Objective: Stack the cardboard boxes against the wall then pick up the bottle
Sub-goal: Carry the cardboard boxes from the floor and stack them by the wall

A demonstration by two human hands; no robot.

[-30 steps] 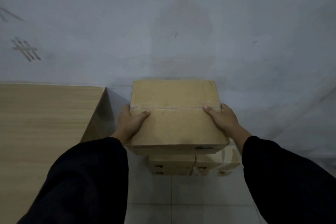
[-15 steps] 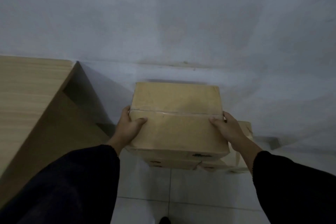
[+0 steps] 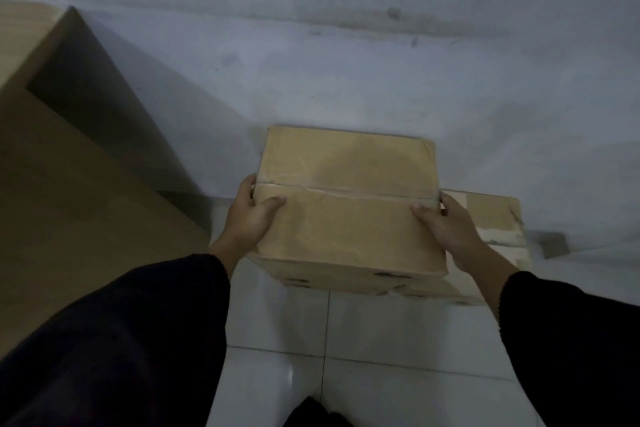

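Presently, one tan rectangular cardboard box (image 3: pixel 346 208), with a tape seam across its top, is held level close before the pale grey wall (image 3: pixel 346 62). It partly covers a lower, scuffed tan cardboard box (image 3: pixel 491 215) that stands on the white tiled floor (image 3: pixel 381 329) at the wall's foot and shows out to the right. Whether the two touch cannot be told.

- Left-hand grip (image 3: pixel 249 218): thumb laid on the top face, fingers curled round the left edge.
- Right-hand grip (image 3: pixel 446 229): thumb on top, fingers wrapped over the right edge.
- Light wooden table (image 3: pixel 69 201): to the left, apart from the boxes.
- Small grey block (image 3: pixel 554 244): at the wall's foot, far right.
- Both sleeves black.
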